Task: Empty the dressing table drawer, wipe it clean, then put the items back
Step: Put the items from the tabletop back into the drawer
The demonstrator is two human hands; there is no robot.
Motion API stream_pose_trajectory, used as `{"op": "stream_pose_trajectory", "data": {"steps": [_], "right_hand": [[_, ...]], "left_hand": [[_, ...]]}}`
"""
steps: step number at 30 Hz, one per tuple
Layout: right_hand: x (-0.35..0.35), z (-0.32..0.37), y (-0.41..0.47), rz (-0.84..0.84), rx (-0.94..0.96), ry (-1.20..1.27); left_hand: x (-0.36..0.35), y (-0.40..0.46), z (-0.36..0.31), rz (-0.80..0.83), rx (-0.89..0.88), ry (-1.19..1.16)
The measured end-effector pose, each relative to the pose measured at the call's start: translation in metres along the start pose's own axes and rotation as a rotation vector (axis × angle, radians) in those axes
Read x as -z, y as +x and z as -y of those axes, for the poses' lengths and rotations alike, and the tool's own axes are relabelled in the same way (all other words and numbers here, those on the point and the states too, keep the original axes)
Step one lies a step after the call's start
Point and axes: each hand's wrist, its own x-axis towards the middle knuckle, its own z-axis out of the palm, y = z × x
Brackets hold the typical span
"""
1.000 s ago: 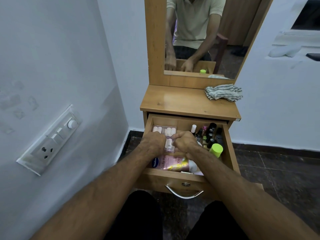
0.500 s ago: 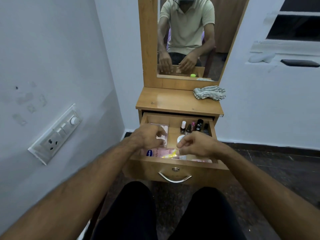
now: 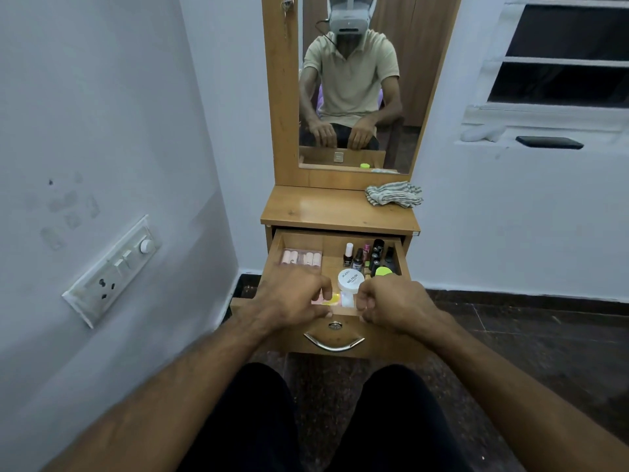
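- Hovering over the open drawer's front edge: left hand and right hand, fingers curled, gripping nothing visible.
- Sitting inside: nail polishes, white jar, pink case.
- Lying on the surface: striped cloth.

Only readable bit is on the round white jar in the drawer, sitting just behind the front edge: its lid says "NAIL POLISH". Smaller print above that's too blurry.
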Motion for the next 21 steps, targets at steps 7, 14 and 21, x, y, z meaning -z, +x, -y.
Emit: {"op": "stream_pose_trajectory", "data": {"steps": [7,14,21], "right_hand": [[-0.024,-0.002,0.012,-0.336,-0.074,0.029],[-0.056,-0.015,0.044,-0.481,-0.066,0.216],[-0.092,-0.036,0.065,-0.207,-0.082,-0.032]], "left_hand": [[-0.025,0.009,-0.013,-0.144,0.262,-0.067],[-0.043,0.038,-0.023,-0.096,0.321,-0.115],[-0.074,0.055,0.0,0.186,0.308,-0.042]]}}
